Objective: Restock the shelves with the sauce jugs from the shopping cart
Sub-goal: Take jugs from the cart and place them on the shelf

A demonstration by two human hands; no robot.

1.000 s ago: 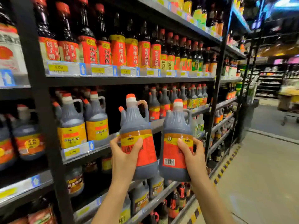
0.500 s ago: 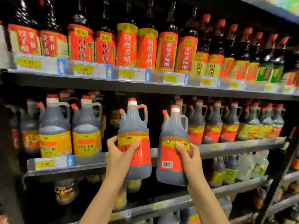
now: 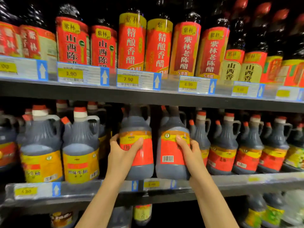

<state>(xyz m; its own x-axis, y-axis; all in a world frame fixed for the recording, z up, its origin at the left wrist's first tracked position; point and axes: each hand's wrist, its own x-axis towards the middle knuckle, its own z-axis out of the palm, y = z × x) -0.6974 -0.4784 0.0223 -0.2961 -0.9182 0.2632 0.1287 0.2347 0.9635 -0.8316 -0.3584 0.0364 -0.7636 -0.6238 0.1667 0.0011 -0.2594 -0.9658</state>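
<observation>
With both jugs at the middle shelf (image 3: 246,180) gap, left hand (image 3: 121,155) grip wraps one sauce jug (image 3: 139,155), right hand (image 3: 189,153) the other jug (image 3: 169,150). Neither released yet; cart out of view, remaining stock unknown

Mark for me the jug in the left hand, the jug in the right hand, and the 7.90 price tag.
Left-hand jug (image 3: 141,155): head view, red label right of the thumb.
Right-hand jug (image 3: 167,150): head view, red label above the barcode.
7.90 price tag (image 3: 128,79): head view, yellow price patch.
</observation>
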